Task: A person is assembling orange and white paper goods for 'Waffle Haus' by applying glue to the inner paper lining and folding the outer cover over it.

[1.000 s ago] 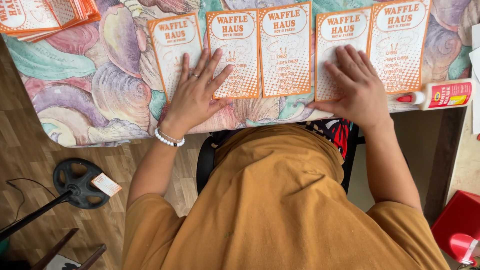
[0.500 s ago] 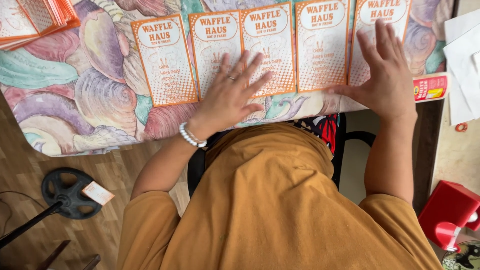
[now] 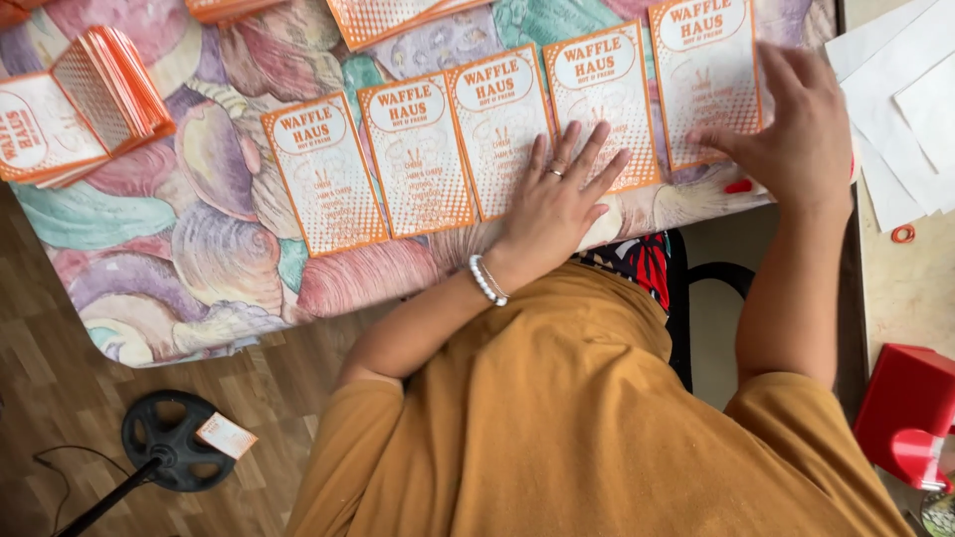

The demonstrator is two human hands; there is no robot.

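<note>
At the upper left of the frame a stack (image 3: 85, 109) of orange-edged cards lies fanned on the shell-print cloth (image 3: 179, 259), well apart from both my hands. Right of it, across the middle, runs a row of five cards laid edge to edge, each with its long axis pointing away from me and tilted a little to the left at the top: first card (image 3: 323, 174), second card (image 3: 416, 154), third card (image 3: 497, 129), fourth card (image 3: 602, 104), fifth card (image 3: 704, 80). My left hand (image 3: 557, 204) lies flat and fully open at the centre, fingers spread and pointing up the frame, palm on the cloth just below the row; its fingertips rest on the lower edge of the third and fourth cards, and it grips nothing. A bead bracelet (image 3: 487, 280) sits at that wrist, the forearm slanting down to the left. My right hand (image 3: 796, 129) is at the upper right, also open and pressed down, palm to the table, the thumb reaching left onto the lower right corner of the fifth card; it holds nothing. So the right hand is nearer the fifth card, the left nearer the third and fourth. Something small and red (image 3: 738, 186) shows under the right wrist. White sheets (image 3: 910, 119) lie at the far right.
</note>
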